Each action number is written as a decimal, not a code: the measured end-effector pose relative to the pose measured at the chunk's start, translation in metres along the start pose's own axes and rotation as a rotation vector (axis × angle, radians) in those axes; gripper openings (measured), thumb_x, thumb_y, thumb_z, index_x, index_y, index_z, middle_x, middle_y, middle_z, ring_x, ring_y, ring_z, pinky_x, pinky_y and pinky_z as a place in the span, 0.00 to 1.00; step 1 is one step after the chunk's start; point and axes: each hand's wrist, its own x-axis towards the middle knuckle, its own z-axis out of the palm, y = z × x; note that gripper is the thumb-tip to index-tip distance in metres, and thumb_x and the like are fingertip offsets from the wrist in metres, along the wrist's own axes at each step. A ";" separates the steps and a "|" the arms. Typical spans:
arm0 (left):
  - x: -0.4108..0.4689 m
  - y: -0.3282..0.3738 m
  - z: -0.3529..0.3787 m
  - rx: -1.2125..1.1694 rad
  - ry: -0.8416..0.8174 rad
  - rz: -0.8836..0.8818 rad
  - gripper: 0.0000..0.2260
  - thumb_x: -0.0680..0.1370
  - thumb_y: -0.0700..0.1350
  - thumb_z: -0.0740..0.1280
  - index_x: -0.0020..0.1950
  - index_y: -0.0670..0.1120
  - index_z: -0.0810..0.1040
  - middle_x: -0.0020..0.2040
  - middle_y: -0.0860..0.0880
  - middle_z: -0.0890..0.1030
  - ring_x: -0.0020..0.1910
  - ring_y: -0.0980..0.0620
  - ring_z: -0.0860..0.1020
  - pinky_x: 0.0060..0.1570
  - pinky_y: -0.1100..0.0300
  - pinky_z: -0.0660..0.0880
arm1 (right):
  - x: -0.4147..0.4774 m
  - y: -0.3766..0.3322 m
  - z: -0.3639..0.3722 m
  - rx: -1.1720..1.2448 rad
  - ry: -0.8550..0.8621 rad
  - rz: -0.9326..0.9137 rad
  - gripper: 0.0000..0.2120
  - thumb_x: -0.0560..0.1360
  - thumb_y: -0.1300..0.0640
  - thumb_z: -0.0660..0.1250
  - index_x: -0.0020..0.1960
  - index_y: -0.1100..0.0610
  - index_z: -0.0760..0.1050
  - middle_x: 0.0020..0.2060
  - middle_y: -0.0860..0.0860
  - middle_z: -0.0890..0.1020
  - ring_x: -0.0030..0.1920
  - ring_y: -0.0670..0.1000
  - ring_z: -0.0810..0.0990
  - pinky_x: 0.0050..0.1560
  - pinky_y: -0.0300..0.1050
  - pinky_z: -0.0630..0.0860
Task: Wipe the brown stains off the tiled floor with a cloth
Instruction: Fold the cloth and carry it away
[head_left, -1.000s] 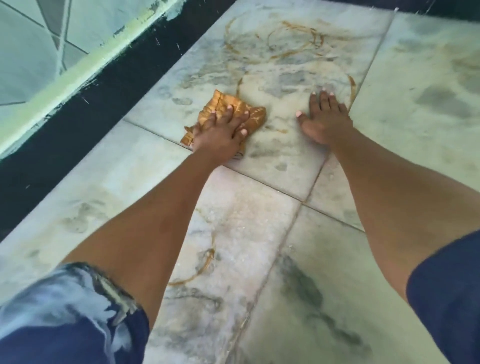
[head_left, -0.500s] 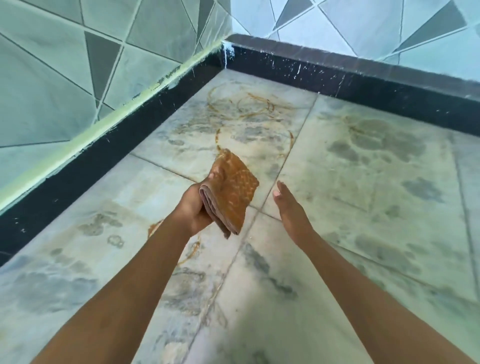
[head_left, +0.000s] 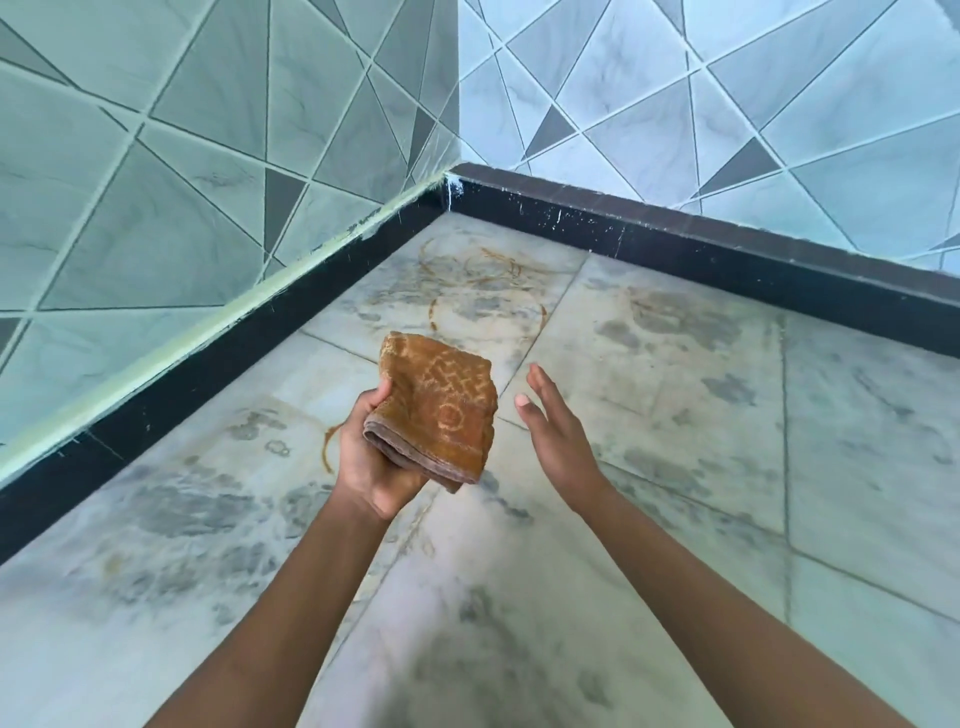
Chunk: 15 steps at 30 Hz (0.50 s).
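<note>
folded brown cloth (head_left: 439, 410) gripped in the left hand (head_left: 371, 457), held up off the floor (head_left: 675, 405), right hand (head_left: 558, 436) kept open just beside the cloth, not touching, brown stains (head_left: 483, 275) seen beyond the cloth, no readable writing

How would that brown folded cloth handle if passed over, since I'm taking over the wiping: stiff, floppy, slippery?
Probably floppy: the cloth droops past the left hand, its folded layers sagging at the lower edge. Likely light, since one hand's grip carries it. Its towel-like weave suggests it should not slip easily.
</note>
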 end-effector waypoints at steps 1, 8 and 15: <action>-0.005 0.000 0.003 0.006 0.004 0.010 0.21 0.73 0.54 0.58 0.46 0.43 0.85 0.50 0.41 0.83 0.46 0.43 0.83 0.47 0.48 0.80 | -0.004 -0.001 -0.003 0.007 0.007 0.002 0.24 0.81 0.51 0.57 0.75 0.49 0.57 0.74 0.45 0.62 0.73 0.43 0.58 0.73 0.41 0.54; -0.017 -0.002 0.015 0.017 0.103 -0.016 0.20 0.69 0.52 0.59 0.46 0.41 0.84 0.50 0.39 0.81 0.49 0.40 0.79 0.58 0.47 0.69 | -0.018 -0.006 -0.013 0.022 0.023 -0.008 0.24 0.80 0.53 0.58 0.75 0.50 0.57 0.74 0.47 0.63 0.73 0.45 0.60 0.74 0.44 0.55; 0.022 -0.001 0.000 -0.062 0.099 -0.075 0.22 0.70 0.52 0.59 0.53 0.40 0.81 0.57 0.37 0.79 0.55 0.38 0.77 0.63 0.42 0.67 | 0.012 0.004 0.003 -0.003 0.004 0.005 0.24 0.81 0.53 0.58 0.75 0.50 0.57 0.73 0.46 0.63 0.73 0.43 0.59 0.70 0.37 0.55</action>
